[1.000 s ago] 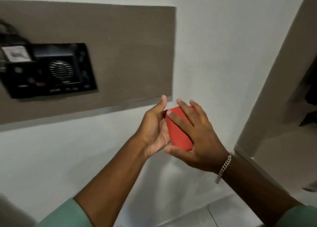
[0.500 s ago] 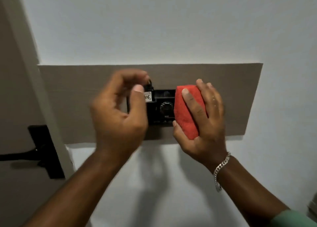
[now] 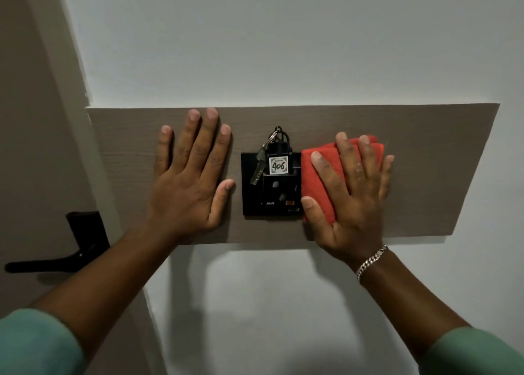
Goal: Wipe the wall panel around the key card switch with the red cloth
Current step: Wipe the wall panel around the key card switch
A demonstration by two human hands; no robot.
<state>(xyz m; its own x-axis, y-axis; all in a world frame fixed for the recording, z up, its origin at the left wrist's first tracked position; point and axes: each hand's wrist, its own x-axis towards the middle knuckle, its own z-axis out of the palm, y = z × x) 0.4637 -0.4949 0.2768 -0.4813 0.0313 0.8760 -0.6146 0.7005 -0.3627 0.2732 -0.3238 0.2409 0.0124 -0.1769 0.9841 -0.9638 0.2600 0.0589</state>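
Head view: we press the red cloth (image 3: 317,176), folded into a pad, flat against the wall panel (image 3: 439,170) under our right hand (image 3: 351,199), fingers spread to hold it rather than clenched round it. It sits just right of the key card switch (image 3: 270,187), its left edge touching the switch plate. Our left hand (image 3: 190,182) lies open and empty on the panel left of the switch, likely for bracing. We judge the widest free run lies rightward; keys (image 3: 259,165) hanging over the switch could snag.
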